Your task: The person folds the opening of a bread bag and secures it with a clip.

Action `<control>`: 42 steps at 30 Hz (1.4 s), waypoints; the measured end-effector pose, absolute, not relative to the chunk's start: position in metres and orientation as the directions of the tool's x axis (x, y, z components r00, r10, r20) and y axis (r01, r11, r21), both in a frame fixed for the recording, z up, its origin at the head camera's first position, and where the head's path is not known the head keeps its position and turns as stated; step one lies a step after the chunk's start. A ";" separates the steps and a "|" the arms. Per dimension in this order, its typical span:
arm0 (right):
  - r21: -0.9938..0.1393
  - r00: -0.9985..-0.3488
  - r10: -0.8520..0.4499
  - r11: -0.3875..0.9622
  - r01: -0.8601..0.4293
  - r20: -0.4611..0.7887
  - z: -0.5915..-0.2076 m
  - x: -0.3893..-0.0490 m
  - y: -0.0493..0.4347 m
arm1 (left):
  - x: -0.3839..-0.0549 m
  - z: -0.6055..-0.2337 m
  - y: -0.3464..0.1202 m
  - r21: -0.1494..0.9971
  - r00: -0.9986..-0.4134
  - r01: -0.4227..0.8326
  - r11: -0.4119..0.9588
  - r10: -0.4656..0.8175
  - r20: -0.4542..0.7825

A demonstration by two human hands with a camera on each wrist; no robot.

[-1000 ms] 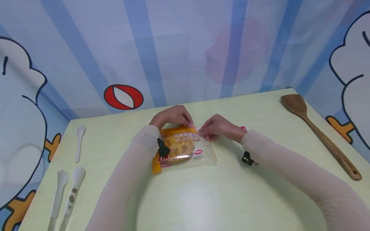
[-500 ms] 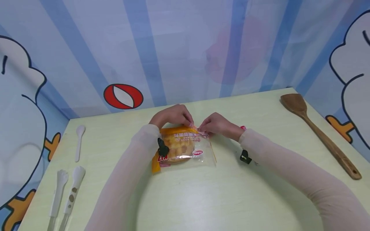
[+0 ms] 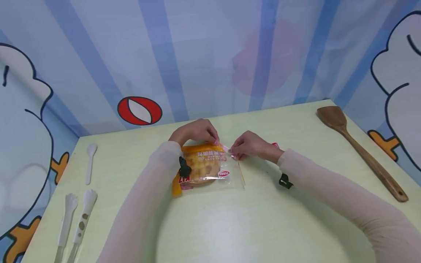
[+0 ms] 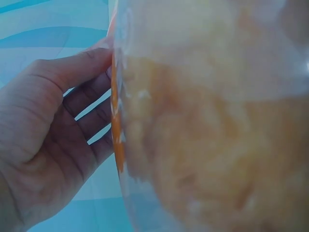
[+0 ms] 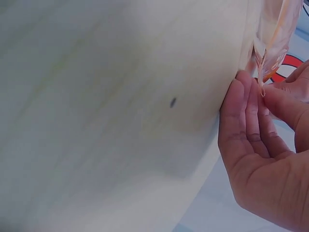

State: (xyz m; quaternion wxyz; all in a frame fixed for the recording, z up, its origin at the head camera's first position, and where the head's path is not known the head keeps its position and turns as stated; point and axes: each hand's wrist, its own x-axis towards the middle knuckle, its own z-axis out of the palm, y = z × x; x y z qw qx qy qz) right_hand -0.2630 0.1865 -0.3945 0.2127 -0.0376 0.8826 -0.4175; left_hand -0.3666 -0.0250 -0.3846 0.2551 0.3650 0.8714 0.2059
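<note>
Packet (image 3: 213, 159) sits just below the middle of the frame, over the table (image 3: 250, 219), with a bun (image 3: 201, 171) showing through its clear film. The left hand (image 3: 198, 130) pinches its orange top edge between thumb and fingers; the right hand (image 3: 250, 143) has its top right corner nipped at the fingertips, other fingers loosely bent. A wooden spatula (image 3: 361, 152) lies at right, a small spoon (image 3: 90, 164) at left, two utensils (image 3: 83, 222) at lower left.
</note>
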 end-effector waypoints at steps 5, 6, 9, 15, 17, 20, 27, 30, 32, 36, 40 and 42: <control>-0.757 -0.910 -0.249 0.646 0.098 -0.330 -0.397 -0.263 0.188 | -0.368 -0.385 -0.026 0.531 -0.601 0.543 0.651 0.743 -0.296; -0.754 -0.910 -0.249 0.650 0.096 -0.331 -0.398 -0.263 0.188 | -0.368 -0.384 -0.026 0.530 -0.599 0.544 0.651 0.743 -0.299; -0.744 -0.909 -0.248 0.662 0.093 -0.335 -0.400 -0.264 0.187 | -0.368 -0.384 -0.026 0.531 -0.595 0.539 0.654 0.742 -0.310; -0.735 -0.917 -0.233 0.672 0.090 -0.325 -0.401 -0.265 0.186 | -0.369 -0.383 -0.026 0.530 -0.592 0.536 0.657 0.740 -0.318; -0.745 -0.919 -0.234 0.661 0.088 -0.317 -0.400 -0.264 0.186 | -0.369 -0.383 -0.026 0.527 -0.595 0.534 0.661 0.737 -0.320; -0.759 -0.918 -0.237 0.644 0.096 -0.317 -0.399 -0.263 0.187 | -0.369 -0.382 -0.025 0.528 -0.596 0.529 0.664 0.734 -0.326; -0.790 -0.918 -0.247 0.604 0.105 -0.311 -0.400 -0.260 0.191 | -0.367 -0.384 -0.024 0.541 -0.601 0.519 0.662 0.733 -0.319; -0.793 -0.921 -0.241 0.600 0.106 -0.306 -0.398 -0.259 0.197 | -0.366 -0.384 -0.022 0.545 -0.599 0.518 0.659 0.735 -0.318; -0.790 -0.925 -0.235 0.605 0.102 -0.299 -0.394 -0.258 0.202 | -0.366 -0.384 -0.021 0.545 -0.598 0.521 0.657 0.736 -0.316; -0.780 -0.936 -0.204 0.617 0.103 -0.285 -0.382 -0.254 0.219 | -0.366 -0.383 -0.020 0.547 -0.597 0.525 0.652 0.740 -0.310; -0.781 -0.945 -0.177 0.615 0.112 -0.275 -0.371 -0.250 0.240 | -0.366 -0.383 -0.023 0.544 -0.600 0.523 0.656 0.737 -0.312; -0.778 -0.947 -0.166 0.616 0.119 -0.276 -0.368 -0.248 0.250 | -0.365 -0.382 -0.025 0.542 -0.599 0.525 0.657 0.737 -0.314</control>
